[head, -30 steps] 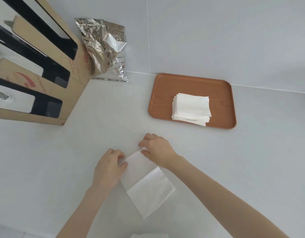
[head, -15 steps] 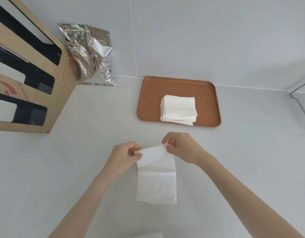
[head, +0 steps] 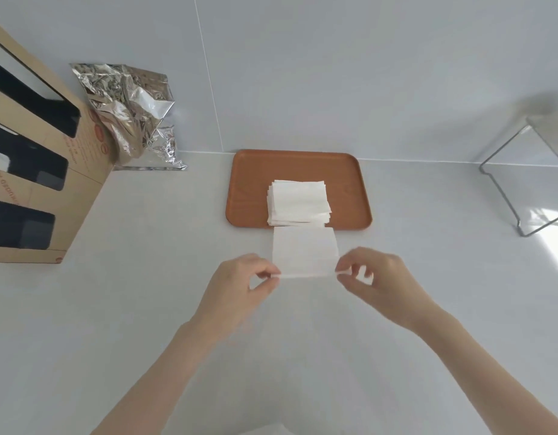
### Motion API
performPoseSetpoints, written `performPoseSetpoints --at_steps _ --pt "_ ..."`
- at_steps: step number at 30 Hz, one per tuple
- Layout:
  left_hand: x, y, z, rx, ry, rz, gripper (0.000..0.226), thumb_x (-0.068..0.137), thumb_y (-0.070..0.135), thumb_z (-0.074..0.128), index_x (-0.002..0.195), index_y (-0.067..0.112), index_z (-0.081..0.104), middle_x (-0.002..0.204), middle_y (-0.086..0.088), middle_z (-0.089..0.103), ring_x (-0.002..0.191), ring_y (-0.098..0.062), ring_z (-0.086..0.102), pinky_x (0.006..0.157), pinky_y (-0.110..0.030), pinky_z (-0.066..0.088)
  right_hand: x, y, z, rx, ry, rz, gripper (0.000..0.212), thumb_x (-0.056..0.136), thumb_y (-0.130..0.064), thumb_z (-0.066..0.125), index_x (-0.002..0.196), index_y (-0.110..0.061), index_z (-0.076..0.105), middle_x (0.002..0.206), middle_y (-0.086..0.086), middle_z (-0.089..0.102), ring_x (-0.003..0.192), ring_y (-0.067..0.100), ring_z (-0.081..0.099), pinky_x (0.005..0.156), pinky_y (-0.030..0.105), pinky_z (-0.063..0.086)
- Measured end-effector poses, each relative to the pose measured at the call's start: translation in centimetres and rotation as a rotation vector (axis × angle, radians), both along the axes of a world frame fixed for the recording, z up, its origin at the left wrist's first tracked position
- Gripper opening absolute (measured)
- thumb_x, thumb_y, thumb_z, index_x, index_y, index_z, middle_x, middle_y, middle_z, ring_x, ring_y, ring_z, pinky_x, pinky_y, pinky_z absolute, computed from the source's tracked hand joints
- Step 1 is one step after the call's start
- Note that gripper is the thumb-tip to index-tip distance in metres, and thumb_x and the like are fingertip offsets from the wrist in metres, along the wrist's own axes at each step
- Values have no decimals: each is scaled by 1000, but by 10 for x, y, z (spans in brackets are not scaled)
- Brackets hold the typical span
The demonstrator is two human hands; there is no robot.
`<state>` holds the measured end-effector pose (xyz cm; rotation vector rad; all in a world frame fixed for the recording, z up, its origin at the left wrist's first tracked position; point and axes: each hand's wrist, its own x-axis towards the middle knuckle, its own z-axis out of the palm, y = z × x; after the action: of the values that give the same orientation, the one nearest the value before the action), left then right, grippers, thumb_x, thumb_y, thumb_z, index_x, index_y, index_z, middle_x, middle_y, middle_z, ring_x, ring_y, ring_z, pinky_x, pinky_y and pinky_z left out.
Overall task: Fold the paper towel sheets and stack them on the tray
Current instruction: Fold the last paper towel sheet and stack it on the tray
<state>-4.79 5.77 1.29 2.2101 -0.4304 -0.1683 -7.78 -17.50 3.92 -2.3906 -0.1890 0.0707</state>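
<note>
Two hands share one folded white paper towel sheet (head: 304,251): your left hand (head: 237,293) pinches its near-left corner between thumb and forefinger, your right hand (head: 376,282) its near-right corner — motion blur leaves that grip less certain. The sheet's long axis runs hand to hand. It is held just short of the orange-brown rectangular tray (head: 249,189) — the white stack of folded sheets (head: 298,200) lies straight ahead, roughly equidistant from both hands.
</note>
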Motion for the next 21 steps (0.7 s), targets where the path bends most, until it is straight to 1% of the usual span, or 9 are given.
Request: performPoseSetpoints --at_steps 4,6,8,9,11,14,15,18,21 --pt "-32 -2 -41 118 141 -33 22 69 31 52 79 20 69 82 1 70 79 -5 60 66 -4 35 -32 -7 -51 -76 158 8 10 81 -14 63 83 -25 64 80 -15 61 79 -6 53 68 16 39" --pt "-42 -3 -52 129 181 -41 30 69 39 49 79 19 69 83 2 69 83 -12 62 73 -17 41 -42 -6 -62 -64 211 11 12 81 -16 63 81 -28 63 81 -14 63 81 -6 53 68 16 39" --pt "-42 -2 -52 112 189 -32 32 68 43 48 78 21 68 79 9 65 77 -2 58 69 -12 39 -45 -6 -62 -3 220 -10 19 81 -16 63 75 -34 60 75 -17 64 81 -4 54 65 10 39" --pt "-39 -2 -49 107 181 -24 25 70 39 53 78 21 68 77 11 63 73 4 54 65 -5 35 -43 -7 -59 41 218 -35 22 81 -16 64 72 -36 59 76 -19 65 78 -2 55 63 8 39" --pt "-26 -3 -40 86 147 -1 7 75 26 63 76 20 68 74 10 63 72 8 54 60 -2 34 -32 -7 -51 117 206 -93 23 81 -15 64 68 -34 59 73 -25 63 70 -2 56 59 7 39" --pt "2 -7 -28 64 107 18 5 78 14 64 74 16 67 73 5 65 76 -2 58 60 -4 37 -6 -6 -45 170 177 -158 12 81 -15 65 71 -22 64 65 -14 62 60 -3 52 55 10 39" --pt "13 -9 -27 80 100 17 5 79 14 63 74 16 66 75 3 65 74 -7 59 63 -7 40 4 -6 -46 176 176 -176 9 81 -15 65 72 -19 64 68 -10 62 60 -1 52 56 9 39" --pt "39 -17 -37 200 94 7 5 80 15 60 80 13 65 85 -4 65 81 -19 61 76 -35 49 33 -5 -61 131 226 -219 7 81 -16 63 75 -17 63 74 -3 61 64 6 52 56 8 39" --pt "48 -24 -56 300 91 2 12 82 18 57 92 14 61 99 -5 60 93 -22 56 78 -37 47 50 0 -84 -20 233 -222 5 80 -12 60 81 -17 61 81 1 54 69 18 50 63 26 41"
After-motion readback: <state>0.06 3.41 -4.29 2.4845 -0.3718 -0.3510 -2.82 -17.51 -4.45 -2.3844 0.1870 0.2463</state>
